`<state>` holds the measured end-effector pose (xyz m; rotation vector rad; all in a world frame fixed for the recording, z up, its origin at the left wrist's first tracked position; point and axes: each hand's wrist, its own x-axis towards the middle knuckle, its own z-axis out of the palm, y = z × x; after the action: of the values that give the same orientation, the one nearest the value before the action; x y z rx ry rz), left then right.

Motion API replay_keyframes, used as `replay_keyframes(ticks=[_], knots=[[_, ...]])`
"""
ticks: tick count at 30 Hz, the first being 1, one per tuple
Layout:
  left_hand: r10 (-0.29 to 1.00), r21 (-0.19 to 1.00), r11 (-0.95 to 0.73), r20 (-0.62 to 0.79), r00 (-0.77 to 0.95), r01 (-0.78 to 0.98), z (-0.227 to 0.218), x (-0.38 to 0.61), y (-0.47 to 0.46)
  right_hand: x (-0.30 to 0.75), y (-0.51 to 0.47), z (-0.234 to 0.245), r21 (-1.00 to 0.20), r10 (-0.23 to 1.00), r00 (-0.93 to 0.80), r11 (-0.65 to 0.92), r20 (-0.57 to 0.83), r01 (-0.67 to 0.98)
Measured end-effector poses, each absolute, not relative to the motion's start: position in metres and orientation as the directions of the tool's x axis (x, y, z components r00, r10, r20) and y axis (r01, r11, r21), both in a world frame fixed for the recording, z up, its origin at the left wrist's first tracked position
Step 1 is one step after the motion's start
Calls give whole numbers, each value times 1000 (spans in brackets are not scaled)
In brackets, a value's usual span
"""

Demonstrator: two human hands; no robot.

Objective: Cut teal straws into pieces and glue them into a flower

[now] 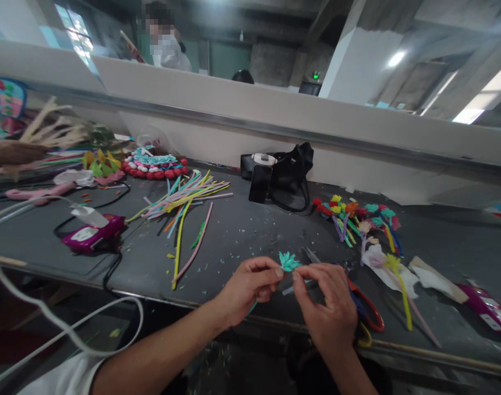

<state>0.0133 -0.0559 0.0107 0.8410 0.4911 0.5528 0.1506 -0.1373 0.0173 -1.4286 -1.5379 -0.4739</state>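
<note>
Between my two hands, just above the table's front edge, is a teal pipe-cleaner flower (288, 261) with spread, pointed petals. My left hand (254, 285) pinches it from the left, and a teal stem end shows below that hand. The thumb and fingers of my right hand (326, 302) close on its right side at the petals. Scissors (369, 315) with red-orange and yellow handles lie partly hidden behind my right hand, a blade pointing up-left.
Loose pipe cleaners (184, 197) lie left of centre, finished flowers (357, 214) at right. A black bag (289, 170) with a phone (260, 184) stands at the back. Purple power strips (94, 233) sit at both sides. Another person's hand (15, 153) is at far left.
</note>
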Motion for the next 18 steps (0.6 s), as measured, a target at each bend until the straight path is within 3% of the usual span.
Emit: replay_keyframes(ticks=[4,11,18], knots=[[652,797,537,-184,735,-276,10,14,-56,152,-138,16,-313,545,148,223,825,923],[674,811,517,-190,714,-272,9,15,-57,149,-141,17,-209,539,57,225,840,952],[677,844,477,-175,715,-245,10,14,-58,150,-140,18,-218,538,75,208,840,953]])
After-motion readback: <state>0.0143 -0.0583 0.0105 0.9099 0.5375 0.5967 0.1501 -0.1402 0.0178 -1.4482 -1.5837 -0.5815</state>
